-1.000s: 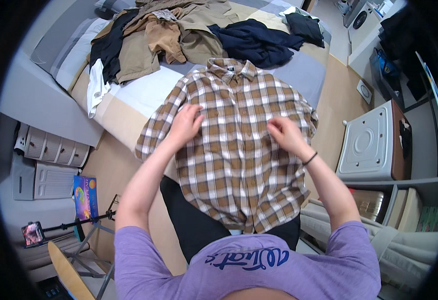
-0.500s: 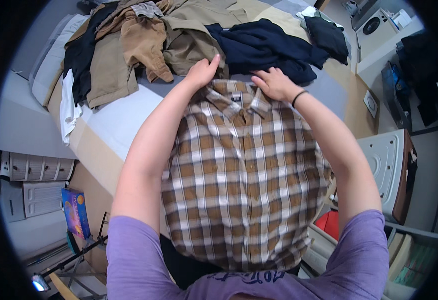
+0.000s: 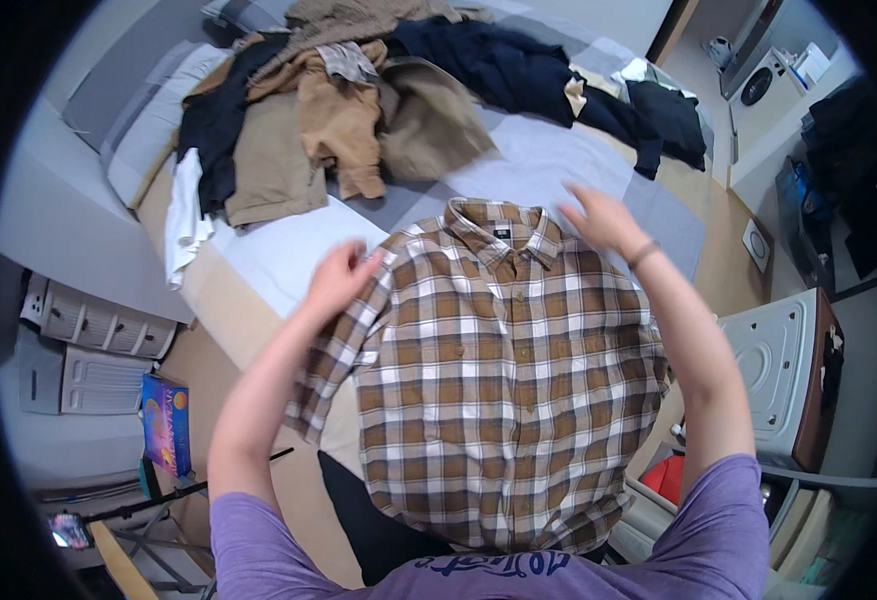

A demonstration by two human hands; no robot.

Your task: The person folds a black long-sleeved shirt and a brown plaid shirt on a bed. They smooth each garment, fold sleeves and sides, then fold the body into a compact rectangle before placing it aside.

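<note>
At the far left we saw a white set of drawers [image 3: 99, 325] against the wall and, below it, a blue box [image 3: 166, 423] on the floor. On the bed [image 3: 269, 265], toward its left side, lay a white garment [image 3: 185, 215], a dark garment [image 3: 217, 120] and a heap of tan clothes [image 3: 309, 130].

Our left hand [image 3: 342, 278] hovered at the plaid shirt [image 3: 499, 400], over its left shoulder seam. Its fingers [image 3: 364, 262] were loosely curled and close together; we could not tell whether they pinched the cloth or merely touched it. The brown-and-white shirt lay face up, buttoned, with its collar [image 3: 499, 228] toward the far side of the bed and its hem hanging toward our body, over the bed's near edge. Its left sleeve draped down beside our left forearm.

Behind the collar, a grey-brown garment [image 3: 429, 120] lay near the middle of the bed, and a dark navy heap [image 3: 519, 65] stretched rightward from it.

Our right hand [image 3: 599, 218], blurred, was raised just above the shirt's right shoulder, apart from the cloth. Its fingers [image 3: 577, 200] were spread and held nothing. A dark band [image 3: 644, 254] circled that wrist.

Farther right stood a white appliance [image 3: 784, 375], with a red container [image 3: 669, 478] low beside it, near our right elbow.
</note>
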